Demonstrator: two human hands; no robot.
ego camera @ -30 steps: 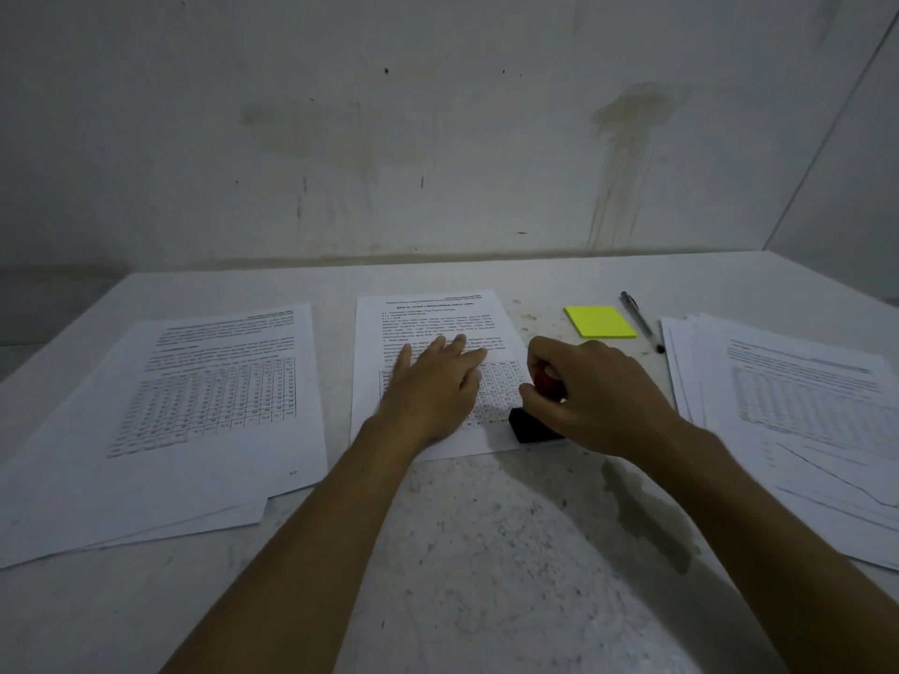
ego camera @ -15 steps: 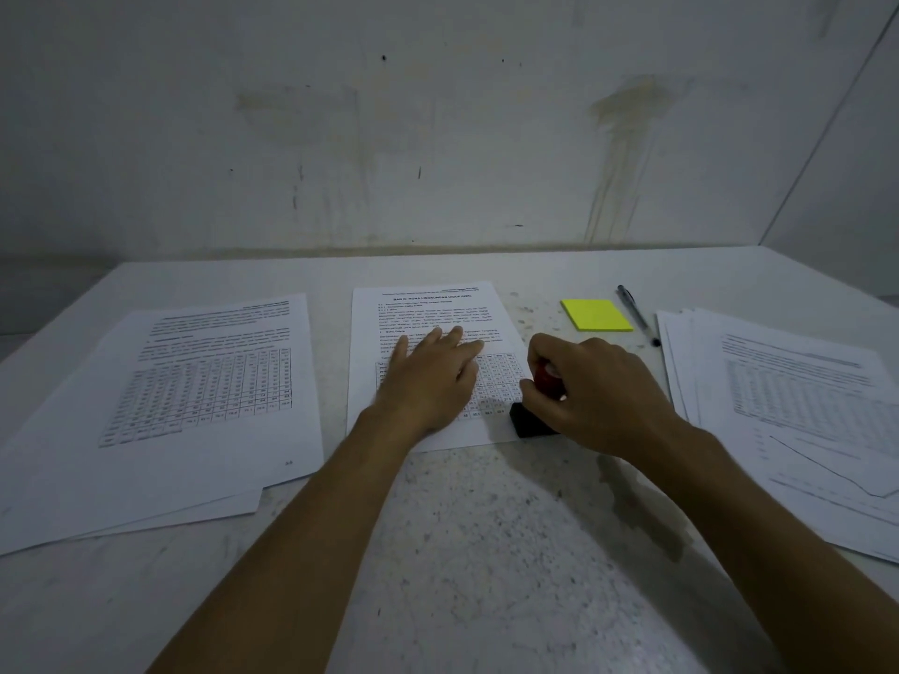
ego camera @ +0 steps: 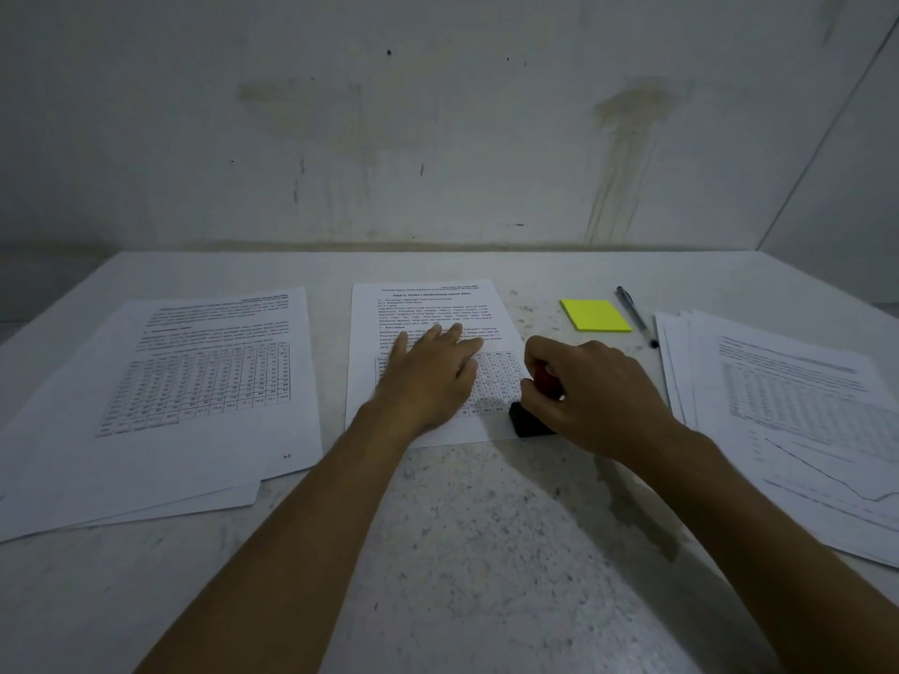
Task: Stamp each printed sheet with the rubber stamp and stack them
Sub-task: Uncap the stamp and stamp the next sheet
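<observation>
A single printed sheet [ego camera: 428, 308] with text and a table lies in the middle of the table. My left hand [ego camera: 430, 377] rests flat on it with straight fingers. My right hand [ego camera: 593, 391] grips the red handle of the rubber stamp [ego camera: 528, 420], whose black base sits on the sheet's lower right corner. A stack of printed sheets [ego camera: 194, 391] lies to the left, and another fanned stack [ego camera: 798, 411] lies to the right.
A yellow sticky-note pad [ego camera: 594, 314] and a pen [ego camera: 635, 313] lie behind my right hand. The speckled table [ego camera: 486, 552] ends at a stained wall, with a side wall at the far right.
Both hands and the stamp stay in place on the middle sheet; only the camera view has shifted slightly.
</observation>
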